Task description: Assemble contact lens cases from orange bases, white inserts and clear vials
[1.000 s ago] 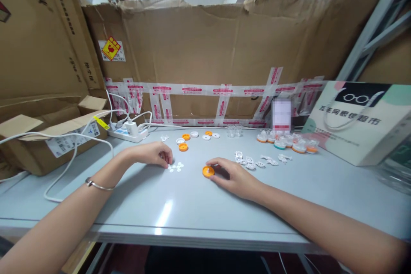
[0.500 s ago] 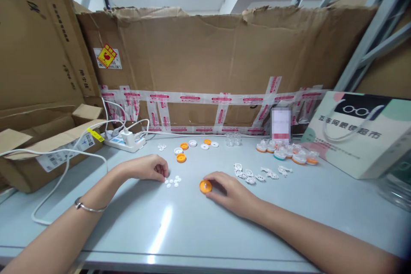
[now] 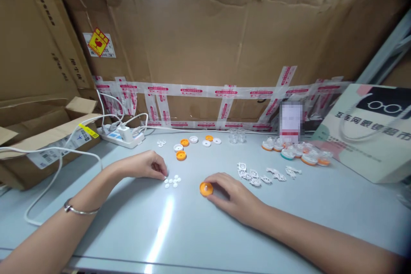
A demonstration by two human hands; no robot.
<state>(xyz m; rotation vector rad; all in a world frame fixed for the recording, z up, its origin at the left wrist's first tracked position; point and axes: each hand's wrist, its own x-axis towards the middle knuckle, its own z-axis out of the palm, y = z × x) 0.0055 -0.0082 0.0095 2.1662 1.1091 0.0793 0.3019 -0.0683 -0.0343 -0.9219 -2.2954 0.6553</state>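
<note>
Almost nothing is changed by hand over the last second: only the view is tilted, while the orange dish (image 3: pixel 206 189) is kept at the same spot beside the discs. The work in hand is therefore judged to be at the same stage.

The dish, taken as the clock's centre, is gripped at its rim between the thumb and fingers of the right hand (image 3: pixel 233 195), at 3 o'clock. The left hand (image 3: pixel 146 166) is placed at 10 o'clock, its fingers curled and its tips touching the edge of the white discs (image 3: pixel 175 181); whether one is pinched cannot be told.

Counted: one dish is held; about seven discs are spread between 9 and 10 o'clock. Two loose orange dishes (image 3: pixel 181 155) and two white dishes (image 3: pixel 178 148) are seen near 11. One flatter orange piece (image 3: pixel 209 138) and two flat white pieces (image 3: pixel 217 141) are set near 12. The clear pieces (image 3: pixel 237 136) at 1, the domed pieces (image 3: pixel 297 150) at 2 and the white lattice parts (image 3: pixel 254 174) towards 3 are too crowded to be counted.
</note>
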